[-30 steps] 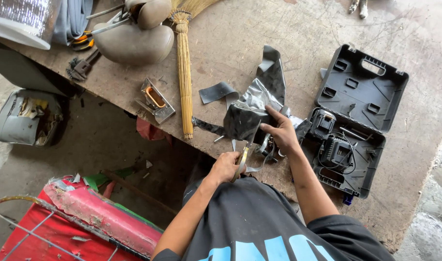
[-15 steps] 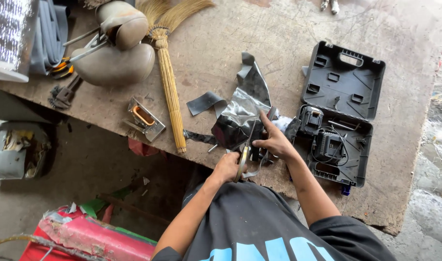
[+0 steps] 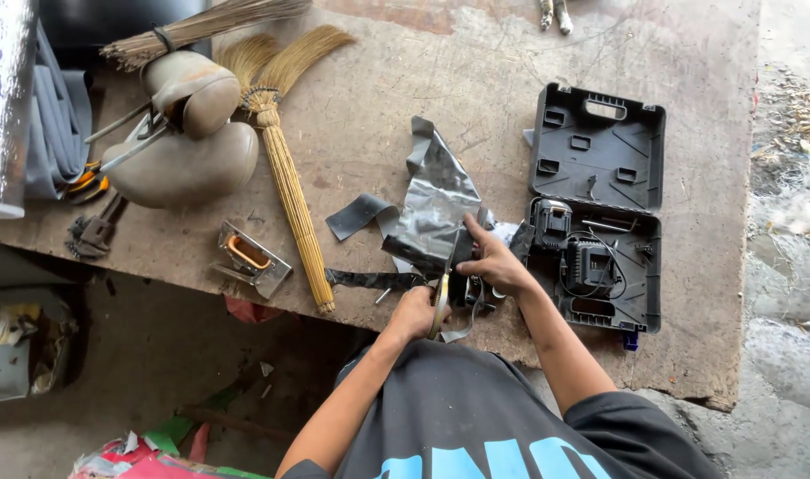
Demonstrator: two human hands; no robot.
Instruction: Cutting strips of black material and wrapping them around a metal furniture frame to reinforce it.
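So the big scuffed wooden counter (image 3: 511,80) carries everything, and the work sits right at its near edge where both arms can reach. Off to the right the black plastic tool case (image 3: 600,204) lies flat open — lid back, so the battery and charger in the lower half stay within reach. On the left a straw broom (image 3: 289,191) lies beside two tan rounded objects (image 3: 187,146), well apart from the cutting. The dark shiny sheet (image 3: 436,208) is draped up off the counter, its lower end pinned and pulled taut by the right hand (image 3: 493,264), fingers closed over it. The left hand (image 3: 415,312) is clenched around yellow-handled scissors (image 3: 442,300) — blades at the sheet's edge.
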